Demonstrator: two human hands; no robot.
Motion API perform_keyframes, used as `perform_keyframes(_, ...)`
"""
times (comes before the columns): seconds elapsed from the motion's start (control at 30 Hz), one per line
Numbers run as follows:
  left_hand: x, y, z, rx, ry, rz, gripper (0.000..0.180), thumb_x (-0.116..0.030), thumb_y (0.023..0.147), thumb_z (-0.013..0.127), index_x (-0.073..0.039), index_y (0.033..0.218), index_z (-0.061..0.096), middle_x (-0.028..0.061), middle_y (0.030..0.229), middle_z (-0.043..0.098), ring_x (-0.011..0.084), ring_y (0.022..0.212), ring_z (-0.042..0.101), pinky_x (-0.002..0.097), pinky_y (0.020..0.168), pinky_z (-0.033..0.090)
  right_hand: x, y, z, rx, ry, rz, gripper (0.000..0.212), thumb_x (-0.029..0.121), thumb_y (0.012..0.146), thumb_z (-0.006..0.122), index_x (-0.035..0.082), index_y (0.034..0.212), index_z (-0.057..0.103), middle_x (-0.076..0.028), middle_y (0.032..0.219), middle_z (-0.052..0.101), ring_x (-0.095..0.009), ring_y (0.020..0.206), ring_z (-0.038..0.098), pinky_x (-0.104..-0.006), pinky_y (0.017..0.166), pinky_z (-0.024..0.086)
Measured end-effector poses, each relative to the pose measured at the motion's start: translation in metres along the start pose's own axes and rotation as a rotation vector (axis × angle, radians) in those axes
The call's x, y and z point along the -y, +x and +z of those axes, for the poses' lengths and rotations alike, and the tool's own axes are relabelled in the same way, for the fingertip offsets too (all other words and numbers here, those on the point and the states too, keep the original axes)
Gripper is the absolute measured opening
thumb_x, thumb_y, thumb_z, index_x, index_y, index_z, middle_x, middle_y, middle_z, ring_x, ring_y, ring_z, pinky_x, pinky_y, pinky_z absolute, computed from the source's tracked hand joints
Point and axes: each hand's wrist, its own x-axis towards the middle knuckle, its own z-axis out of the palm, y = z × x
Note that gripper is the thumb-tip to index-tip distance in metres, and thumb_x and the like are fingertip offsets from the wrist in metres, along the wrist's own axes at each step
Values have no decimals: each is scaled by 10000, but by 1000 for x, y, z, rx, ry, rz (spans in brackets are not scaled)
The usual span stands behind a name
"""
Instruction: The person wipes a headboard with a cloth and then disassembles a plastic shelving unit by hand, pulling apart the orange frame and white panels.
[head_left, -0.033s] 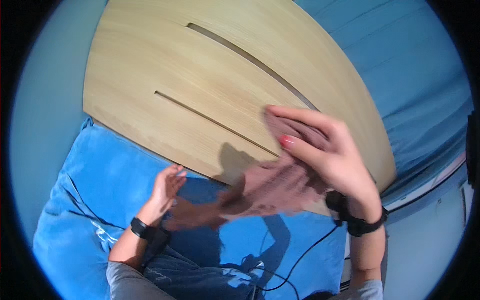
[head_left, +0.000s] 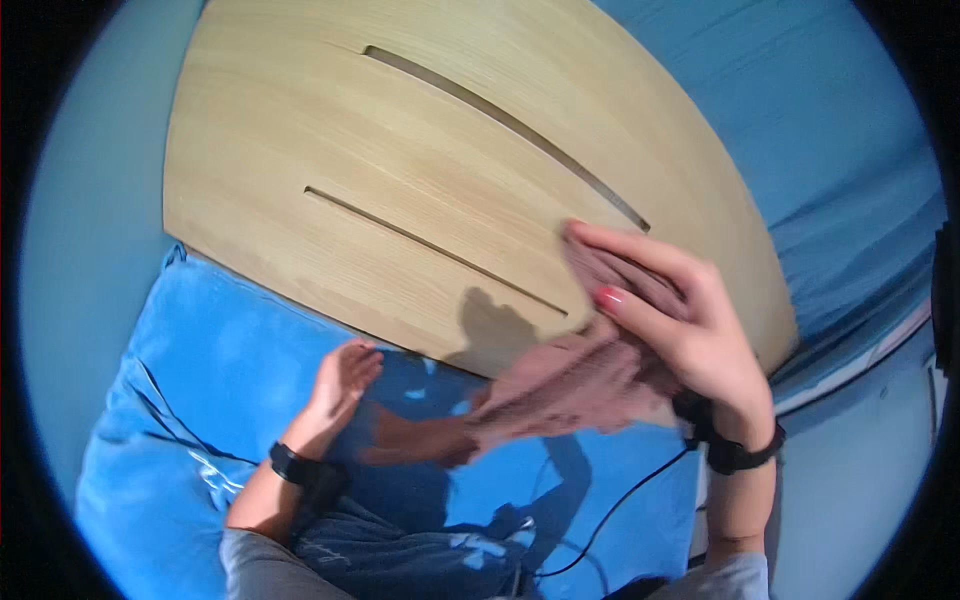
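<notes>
My right hand (head_left: 690,330) grips a dusty pink cloth (head_left: 570,385) and presses its upper part against a light wooden board (head_left: 400,150) near the board's lower right edge. The loose end of the cloth trails down to the left and is blurred. My left hand (head_left: 340,385) rests with fingers apart on a bright blue cushion (head_left: 210,350), just below the board's lower edge, holding nothing. Both wrists wear black bands.
The wooden board has two long narrow slots (head_left: 430,245) running diagonally. A blue wall (head_left: 800,100) lies behind it at the upper right. A black cable (head_left: 620,510) runs from my right wrist down toward my lap, where blue denim (head_left: 400,560) shows.
</notes>
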Motion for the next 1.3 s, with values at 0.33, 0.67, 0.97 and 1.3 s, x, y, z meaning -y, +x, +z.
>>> perform_keyframes(0.33,-8,4,1,8,5,-149,381,-150,874,404,69,1185,428,234,1278,451,321,1151,485,383,960,410,-103,-58,-22,-322,38,107,372,2,871,497,-27,1242,479,-102,1170,566,-178,1047,547,-266,901,416)
perform_keyframes(0.67,-19,13,-5,61,-92,-157,317,-114,862,388,50,1110,499,200,1122,582,305,987,600,355,819,518,-171,36,-41,-911,-203,-304,217,3,842,523,-21,1050,581,-123,1033,634,-160,971,600,-270,842,455)
perform_keyframes(0.97,-18,11,-2,61,-16,-132,370,-186,874,432,25,1178,453,205,1102,572,289,973,598,338,780,515,-153,50,-24,-1082,-859,-109,203,91,815,549,35,997,620,-181,873,630,-339,808,611,-387,706,477)
perform_keyframes(1.3,-16,11,-7,-56,36,-155,388,-222,862,459,-18,1193,469,162,1049,585,260,932,597,331,779,501,-154,51,-36,-1146,-595,-217,159,116,800,601,27,932,605,-182,816,618,-341,767,615,-389,692,476)
